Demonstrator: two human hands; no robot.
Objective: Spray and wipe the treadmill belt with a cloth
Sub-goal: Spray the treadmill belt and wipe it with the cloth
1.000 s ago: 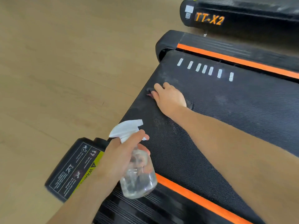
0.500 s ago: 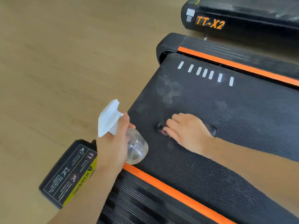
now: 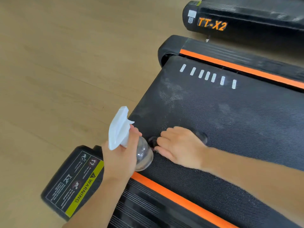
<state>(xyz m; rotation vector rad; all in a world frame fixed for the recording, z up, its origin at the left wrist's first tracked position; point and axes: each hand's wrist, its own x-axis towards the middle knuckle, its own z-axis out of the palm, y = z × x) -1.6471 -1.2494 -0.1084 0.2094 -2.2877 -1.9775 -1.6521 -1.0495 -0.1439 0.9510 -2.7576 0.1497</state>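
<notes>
Wiping the belt's near corner

My right hand (image 3: 179,145) presses the dark cloth (image 3: 201,136) flat on the treadmill belt (image 3: 230,125) for scrubbing; my left hand (image 3: 121,155) grips the spray bottle (image 3: 128,137) aside, ready to respray.

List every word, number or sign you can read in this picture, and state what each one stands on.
"TT-X2": orange lettering on the black machine at the far end.
"WARNING": with a triangle sign, on the yellow strip of the treadmill's corner label.
Pictograms and small print on that label: too small to read.
White sticker beside "TT-X2": a code, unreadable.
</notes>
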